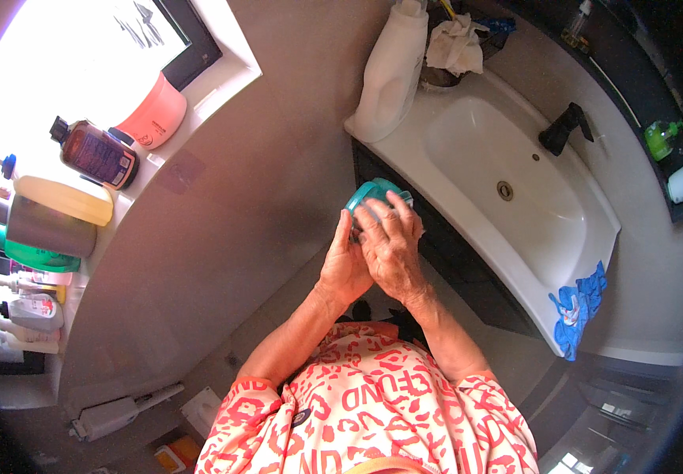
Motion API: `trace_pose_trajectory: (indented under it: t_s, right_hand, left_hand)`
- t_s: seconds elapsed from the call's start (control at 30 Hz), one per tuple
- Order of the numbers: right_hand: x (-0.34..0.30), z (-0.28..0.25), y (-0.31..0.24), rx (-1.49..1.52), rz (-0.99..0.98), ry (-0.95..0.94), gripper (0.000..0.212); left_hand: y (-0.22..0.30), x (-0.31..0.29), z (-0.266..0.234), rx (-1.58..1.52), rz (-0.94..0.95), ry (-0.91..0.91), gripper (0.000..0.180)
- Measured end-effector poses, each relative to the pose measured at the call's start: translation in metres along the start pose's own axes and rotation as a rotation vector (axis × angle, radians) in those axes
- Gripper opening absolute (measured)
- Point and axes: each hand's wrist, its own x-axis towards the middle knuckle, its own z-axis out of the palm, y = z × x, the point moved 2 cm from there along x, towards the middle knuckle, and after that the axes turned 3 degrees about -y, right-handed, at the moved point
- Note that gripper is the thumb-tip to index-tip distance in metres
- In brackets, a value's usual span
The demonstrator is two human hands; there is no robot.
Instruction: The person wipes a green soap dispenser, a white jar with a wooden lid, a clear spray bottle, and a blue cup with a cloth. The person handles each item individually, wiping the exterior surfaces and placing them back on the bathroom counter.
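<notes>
Held up before me, next to the front edge of the basin, is a round teal plastic tub or lid [367,192]; its exact kind is hidden by my fingers. My left hand [345,265] grips it from the left and below, thumb along its near side. Across its top and right side lie the bent fingers of my right hand [393,249], slightly blurred and touching it. A pale edge shows at the right hand's outer side, too covered to name.
To the right is a white washbasin [468,213] with a black tap [564,129]. On its rim stand a white jug-like bottle [393,75] and a blue cloth [577,312]. A window ledge at left carries a brown bottle [98,154], a pink tub [154,114] and several pump bottles.
</notes>
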Motion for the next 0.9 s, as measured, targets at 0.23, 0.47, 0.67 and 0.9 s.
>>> trace_pose_trajectory:
  t_s: [0.23, 0.47, 0.67, 0.9]
  right_hand:
    - [-0.007, 0.001, 0.008, 0.035, -0.05, 0.147, 0.035]
    - [0.014, -0.005, 0.041, 0.219, 0.238, 0.327, 0.03]
    - [0.002, 0.002, 0.015, 0.134, 0.159, 0.203, 0.045]
    - [-0.015, 0.008, -0.011, 0.196, -0.11, 0.013, 0.043]
  left_hand:
    - [-0.001, -0.007, -0.011, -0.036, 0.029, 0.119, 0.049]
    - [-0.001, -0.002, -0.005, 0.295, 0.162, 0.173, 0.047]
    - [-0.003, 0.007, -0.008, 0.073, 0.083, 0.099, 0.053]
    - [0.014, 0.001, -0.013, -0.161, 0.068, -0.298, 0.06]
